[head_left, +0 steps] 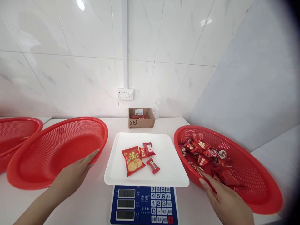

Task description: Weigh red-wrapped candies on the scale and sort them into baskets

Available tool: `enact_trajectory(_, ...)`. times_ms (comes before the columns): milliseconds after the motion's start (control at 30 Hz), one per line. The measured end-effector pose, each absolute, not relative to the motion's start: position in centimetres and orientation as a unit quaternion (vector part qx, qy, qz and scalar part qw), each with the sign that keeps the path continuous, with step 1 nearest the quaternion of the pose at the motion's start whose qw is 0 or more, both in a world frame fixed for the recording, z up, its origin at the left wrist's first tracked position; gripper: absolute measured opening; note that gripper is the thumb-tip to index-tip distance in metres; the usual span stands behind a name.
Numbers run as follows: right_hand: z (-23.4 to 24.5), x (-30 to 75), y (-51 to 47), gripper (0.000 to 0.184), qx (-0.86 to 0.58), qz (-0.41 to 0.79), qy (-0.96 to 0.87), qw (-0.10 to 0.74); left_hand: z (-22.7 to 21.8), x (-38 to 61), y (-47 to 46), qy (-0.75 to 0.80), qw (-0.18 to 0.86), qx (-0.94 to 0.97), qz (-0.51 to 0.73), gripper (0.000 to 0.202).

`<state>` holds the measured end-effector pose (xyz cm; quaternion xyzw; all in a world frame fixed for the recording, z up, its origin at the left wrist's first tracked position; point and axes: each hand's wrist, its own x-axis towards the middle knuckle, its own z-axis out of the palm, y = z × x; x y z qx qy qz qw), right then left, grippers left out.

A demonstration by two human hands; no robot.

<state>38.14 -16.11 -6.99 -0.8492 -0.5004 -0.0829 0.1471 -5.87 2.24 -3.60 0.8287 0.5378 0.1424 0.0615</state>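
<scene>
My left hand (pixel 74 173) is at the near right rim of a red plastic basket (pixel 77 142), its fingers and thumb closed about the edge. On the other side, my right hand (pixel 226 197) holds the rim of a second red basket (pixel 248 162), thumb outside and fingers partly hidden inside. Red-wrapped snacks (pixel 202 160) lie heaped in that basket. Between the hands, a white tray (pixel 114 170) tops a blue digital scale (pixel 142 215). It carries a larger red cracker packet (pixel 133 160) and several small red packets (pixel 149 149).
Behind the tray stands a small cardboard box (pixel 142 123) with red packets in it. A clear plastic object (pixel 156 110) is beside it against the tiled wall. Another red basket (pixel 20 132) reaches in from the far left. A socket (pixel 126 94) is on the wall.
</scene>
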Motion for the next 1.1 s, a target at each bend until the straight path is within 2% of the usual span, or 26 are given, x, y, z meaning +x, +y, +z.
enact_trajectory(100,-7.1,38.2,-16.2,0.054,-0.848,-0.088,-0.500,0.153,-2.2,-5.1,3.7,0.553,0.093,0.825,0.069,0.053)
enact_trajectory(267,-7.0,38.3,-16.1,0.054,-0.845,-0.079,-0.508,0.145,-0.3,-1.5,3.5,0.484,0.103,0.863,0.100,0.055)
enact_trajectory(400,-6.8,38.4,-16.1,0.053,-0.849,-0.070,-0.506,0.139,-0.3,2.8,2.6,0.407,0.139,0.897,0.103,0.054)
enact_trajectory(633,-6.4,37.9,-16.0,0.054,-0.847,-0.069,-0.507,0.140,-0.2,7.2,2.5,0.398,0.160,0.901,0.068,0.051)
enact_trajectory(733,-6.2,37.7,-16.0,0.054,-0.846,-0.072,-0.510,0.141,0.5,7.4,2.0,0.400,0.211,0.888,0.085,0.045)
enact_trajectory(867,-6.2,37.6,-16.0,0.053,-0.842,-0.089,-0.511,0.147,0.6,7.1,1.6,0.404,0.338,0.838,0.142,0.040)
enact_trajectory(1100,-6.5,37.6,-16.0,0.056,-0.844,-0.100,-0.509,0.137,1.1,5.0,3.2,0.410,0.443,0.751,0.266,0.046)
